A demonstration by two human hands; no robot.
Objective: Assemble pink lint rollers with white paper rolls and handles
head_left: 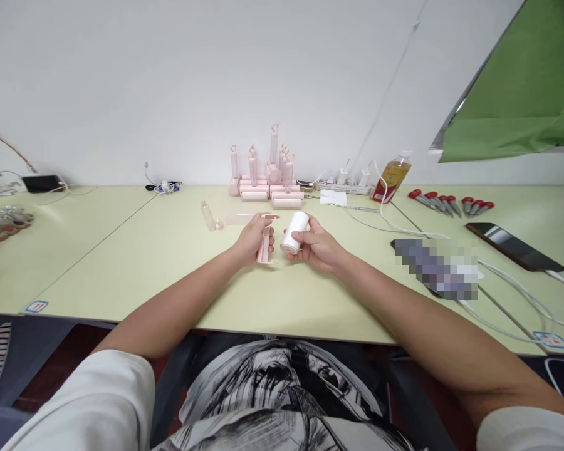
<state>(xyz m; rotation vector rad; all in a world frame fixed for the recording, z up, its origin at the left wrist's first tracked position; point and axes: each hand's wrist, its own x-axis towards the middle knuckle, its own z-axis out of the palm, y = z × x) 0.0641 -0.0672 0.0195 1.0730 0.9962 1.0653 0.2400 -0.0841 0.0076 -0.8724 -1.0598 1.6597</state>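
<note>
My left hand point(254, 239) is closed round a pink plastic handle piece point(265, 245), held upright just above the pale green table point(160, 263). My right hand point(316, 245) grips a white roll point(294, 232), tilted with its end towards the pink piece. The two parts are close together but apart. A clear tube point(207, 215) and a flat pink strip point(251, 218) lie just beyond my left hand.
A pile of pink handles and rollers point(267, 181) stands at the back by the wall. To the right are a power strip point(343, 185), a bottle of yellow liquid point(391, 180), several red-handled screwdrivers point(446, 203), a dark phone point(514, 246) and white cables point(507, 282).
</note>
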